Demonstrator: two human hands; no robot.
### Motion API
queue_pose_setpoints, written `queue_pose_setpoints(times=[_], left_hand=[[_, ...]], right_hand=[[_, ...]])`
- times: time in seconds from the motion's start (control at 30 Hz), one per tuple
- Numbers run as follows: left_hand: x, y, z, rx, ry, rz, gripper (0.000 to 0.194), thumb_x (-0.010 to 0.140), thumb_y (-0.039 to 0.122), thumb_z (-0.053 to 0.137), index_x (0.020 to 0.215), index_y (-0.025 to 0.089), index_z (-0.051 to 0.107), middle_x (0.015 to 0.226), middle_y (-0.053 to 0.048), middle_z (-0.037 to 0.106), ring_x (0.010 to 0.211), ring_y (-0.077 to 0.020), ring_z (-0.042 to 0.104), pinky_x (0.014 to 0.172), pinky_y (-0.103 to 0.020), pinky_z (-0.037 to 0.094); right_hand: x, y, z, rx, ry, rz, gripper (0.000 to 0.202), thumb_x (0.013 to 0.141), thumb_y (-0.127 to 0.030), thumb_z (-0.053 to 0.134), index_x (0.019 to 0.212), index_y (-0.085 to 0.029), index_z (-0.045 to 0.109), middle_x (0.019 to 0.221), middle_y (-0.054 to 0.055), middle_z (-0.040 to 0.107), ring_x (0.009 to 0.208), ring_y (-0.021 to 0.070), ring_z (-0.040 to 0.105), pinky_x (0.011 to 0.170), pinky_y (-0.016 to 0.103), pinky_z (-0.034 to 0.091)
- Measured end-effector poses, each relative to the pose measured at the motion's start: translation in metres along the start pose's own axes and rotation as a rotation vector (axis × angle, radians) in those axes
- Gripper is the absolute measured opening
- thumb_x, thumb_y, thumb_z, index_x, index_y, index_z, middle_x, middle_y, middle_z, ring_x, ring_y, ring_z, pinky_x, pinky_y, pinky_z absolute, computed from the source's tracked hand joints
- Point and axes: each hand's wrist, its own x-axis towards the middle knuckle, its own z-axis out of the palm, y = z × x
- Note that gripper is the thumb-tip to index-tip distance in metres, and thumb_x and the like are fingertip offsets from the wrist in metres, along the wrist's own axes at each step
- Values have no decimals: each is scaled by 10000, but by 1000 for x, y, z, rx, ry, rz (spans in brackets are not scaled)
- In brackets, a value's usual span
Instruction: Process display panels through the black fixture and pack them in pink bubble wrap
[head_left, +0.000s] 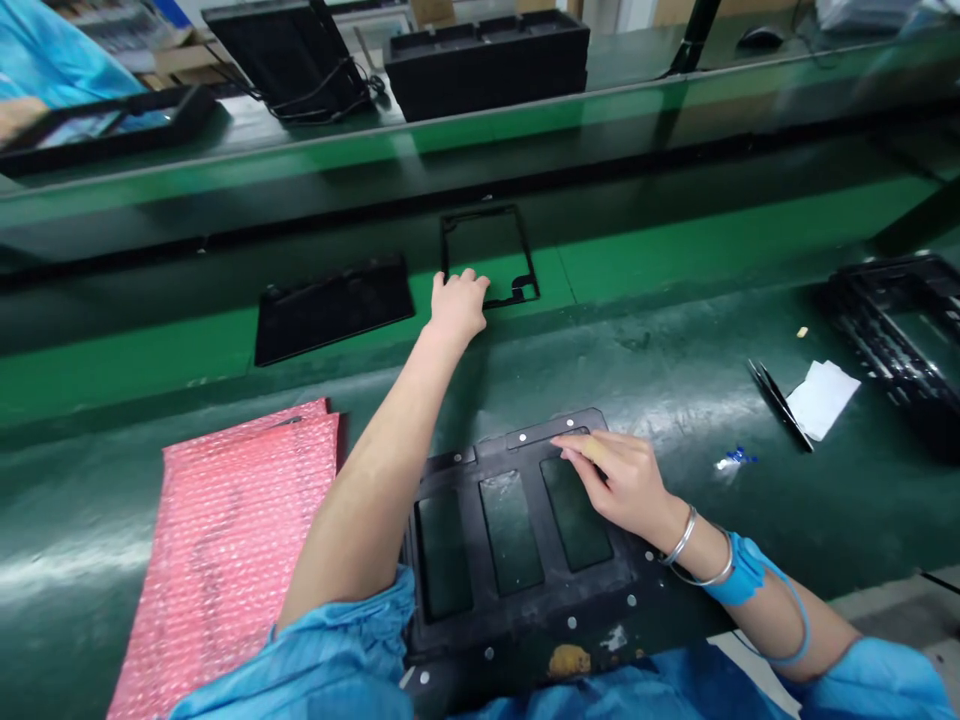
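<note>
My left hand [457, 303] reaches forward over the green strip, its fingers curled at the near left corner of a thin black rectangular frame [527, 250]. The fingertips are hidden behind the hand. My right hand [626, 480] is held in a pinch above the far right part of a black fixture plate [517, 600] with three rectangular openings and small silver studs. Whether anything tiny sits between thumb and forefinger cannot be made out. Left of the frame lies a dark flat panel [334, 308].
Pink bubble-wrap bags [232, 540] lie to the left. On the right are tweezers [780, 402], a white paper piece [823, 398], small blue bits [739, 456] and stacked black frames [907, 340]. Black trays [487, 65] stand on the far ledge, with a co-worker's blue sleeve [60, 50] at far left.
</note>
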Motion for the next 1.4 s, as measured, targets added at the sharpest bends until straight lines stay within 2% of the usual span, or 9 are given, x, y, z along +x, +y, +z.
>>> queue_pose_setpoints(times=[0.23,0.37,0.6,0.8,0.93,1.03,1.1,1.2,1.4], left_hand=[[-12,-49,-15,-80,23,-118,594,685,73,739,1245,153,557,1236,-144,567,1152,-314,604,1040,-483,462],[-37,-56,-27,-334,223,-177,608,604,106,843,1123,187,537,1114,-54,518,1029,-232,587,1004,-420,500],[-144,34,-16,-550,264,104,577,673,86,814,1145,202,504,1124,-55,541,1055,-246,610,980,-424,528],[-222,83,-2,-532,206,208,545,844,205,724,1331,272,488,1241,-132,577,1143,-313,645,919,-462,584],[-264,49,-28,-505,357,109,531,915,346,662,1410,368,471,1434,-97,565,1364,-315,528,1148,-520,448],[-298,-7,-32,-399,640,-244,373,957,388,554,1324,325,540,1388,-66,597,1386,-300,508,1187,-517,395],[-319,-48,-17,-352,739,-497,383,924,412,567,1277,264,572,1338,-108,613,1332,-326,541,1159,-516,413],[-349,-95,21,-308,627,-820,432,788,396,654,1164,190,601,1208,-176,640,1244,-399,569,1120,-576,411],[-403,-113,62,-274,647,-1079,148,796,321,617,770,248,491,865,-68,575,1027,-347,597,1022,-541,472]], right_hand=[[-1,-1,0,43,14,13,260,978,-122,527,1035,-208,765,757,30,766,601,156,681,574,274,537],[-3,-1,2,126,16,100,282,987,-161,519,1035,-252,781,814,32,786,677,172,716,636,285,564],[3,3,4,521,-67,522,388,1007,-422,536,1336,-247,645,1103,99,782,758,161,738,565,244,565],[5,2,0,880,-50,717,480,878,-653,647,1007,-194,707,923,101,791,594,156,685,478,252,539],[9,6,-14,981,-187,806,493,814,-672,718,919,-191,694,810,99,785,487,159,653,442,260,524],[13,12,-30,1058,-363,887,497,768,-667,770,878,-188,698,773,106,784,441,156,630,431,260,522],[15,16,-39,1070,-538,935,496,754,-651,793,875,-177,709,782,119,786,439,157,636,441,257,528],[16,22,-49,1009,-821,964,499,761,-633,795,890,-157,723,791,133,786,451,162,654,439,247,515],[20,27,-55,785,-999,1000,572,708,-693,794,871,-151,707,771,131,775,471,174,672,422,236,472]])
